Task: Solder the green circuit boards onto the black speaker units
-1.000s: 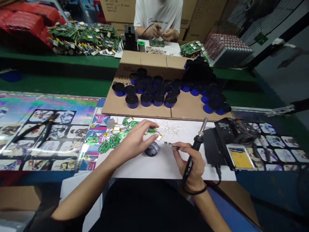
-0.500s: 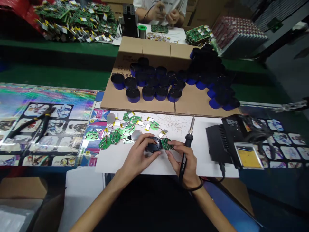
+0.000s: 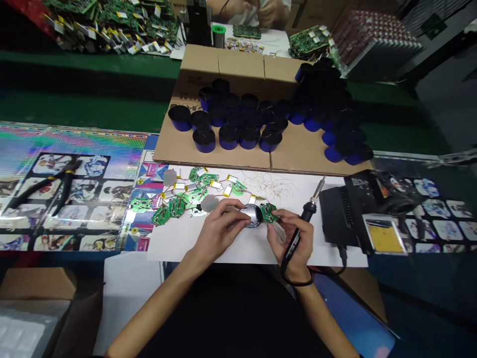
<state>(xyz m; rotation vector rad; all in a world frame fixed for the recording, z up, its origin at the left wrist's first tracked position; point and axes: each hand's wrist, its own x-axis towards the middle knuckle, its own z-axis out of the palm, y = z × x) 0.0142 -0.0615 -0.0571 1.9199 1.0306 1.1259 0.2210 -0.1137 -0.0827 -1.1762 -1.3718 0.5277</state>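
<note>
My left hand (image 3: 218, 229) pinches a small round black and silver part (image 3: 252, 215) on the white sheet (image 3: 238, 251). My right hand (image 3: 294, 237) grips a black soldering iron (image 3: 306, 216) whose tip points up and away. The thumb and forefinger of that hand also hold a green round circuit board (image 3: 269, 212) against the round part. More green boards with small batteries (image 3: 179, 199) lie scattered to the left of my hands.
A black soldering station (image 3: 357, 209) stands at the right. Several blue-black cylinders (image 3: 261, 124) sit on flat cardboard (image 3: 208, 154) behind the sheet. Black pliers (image 3: 48, 184) lie at far left. Across the green bench a person's hands (image 3: 257, 7) work among piled boards (image 3: 112, 25).
My left hand drew back from the scattered boards to the round part. My right hand brought a green board against it and tilted the iron. The view shifted downward.
</note>
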